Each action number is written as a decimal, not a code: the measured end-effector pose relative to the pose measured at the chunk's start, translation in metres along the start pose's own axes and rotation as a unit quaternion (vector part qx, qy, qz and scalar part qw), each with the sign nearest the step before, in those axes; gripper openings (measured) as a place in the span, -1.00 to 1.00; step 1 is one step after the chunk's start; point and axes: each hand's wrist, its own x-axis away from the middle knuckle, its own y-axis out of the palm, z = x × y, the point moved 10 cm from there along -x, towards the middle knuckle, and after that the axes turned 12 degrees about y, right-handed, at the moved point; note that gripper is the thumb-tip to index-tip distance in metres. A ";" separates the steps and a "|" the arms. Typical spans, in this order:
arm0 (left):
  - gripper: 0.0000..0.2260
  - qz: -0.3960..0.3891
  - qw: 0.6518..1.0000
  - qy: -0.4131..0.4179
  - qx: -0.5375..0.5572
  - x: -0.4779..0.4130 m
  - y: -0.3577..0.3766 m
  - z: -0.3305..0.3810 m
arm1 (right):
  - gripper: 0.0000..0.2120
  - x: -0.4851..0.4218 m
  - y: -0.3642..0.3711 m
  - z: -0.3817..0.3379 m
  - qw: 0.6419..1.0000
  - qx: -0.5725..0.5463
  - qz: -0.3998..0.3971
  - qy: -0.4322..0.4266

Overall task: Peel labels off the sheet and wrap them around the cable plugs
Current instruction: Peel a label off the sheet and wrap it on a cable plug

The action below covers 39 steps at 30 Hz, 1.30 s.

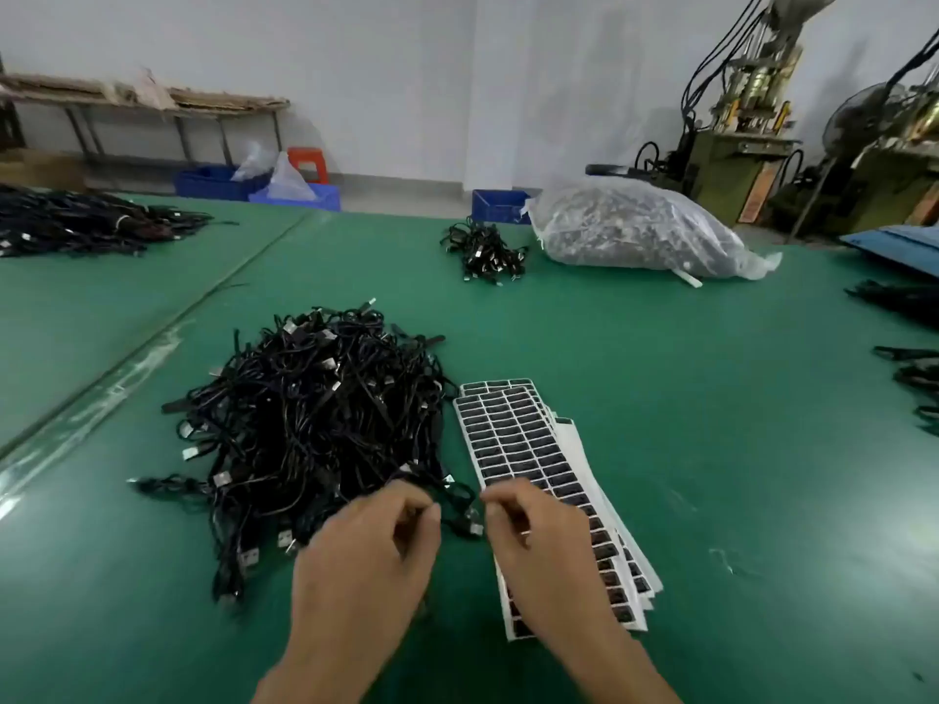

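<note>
A big tangled pile of black cables (315, 424) with silver plugs lies on the green table (711, 398), left of centre. A stack of white label sheets (528, 439) with rows of black labels lies to its right. My left hand (366, 556) has its fingers curled, pinching a cable at the pile's near edge. My right hand (538, 536) hovers over the near part of the label sheets with thumb and forefinger pinched together; what they pinch is too small to make out. A cable plug (475, 523) lies between the two hands.
A small bundle of cables (482, 254) and a clear plastic bag full of parts (635, 228) sit at the far side. More cable heaps lie far left (86, 221) and at the right edge (909, 373). Blue crates (218, 182) and machines (737, 144) stand beyond the table.
</note>
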 end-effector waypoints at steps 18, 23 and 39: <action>-0.79 -0.066 0.948 0.220 -0.221 -0.085 0.048 -0.006 | -0.81 -0.070 0.034 0.008 0.963 0.259 -0.053 -0.049; -0.77 -0.035 0.967 0.197 -0.158 -0.100 0.034 0.002 | -0.89 -0.086 0.018 -0.006 0.994 0.055 -0.082 -0.048; -0.78 -0.042 0.959 0.078 0.268 -0.113 0.096 -0.013 | -0.87 -0.122 -0.041 0.059 0.957 -0.286 0.010 0.046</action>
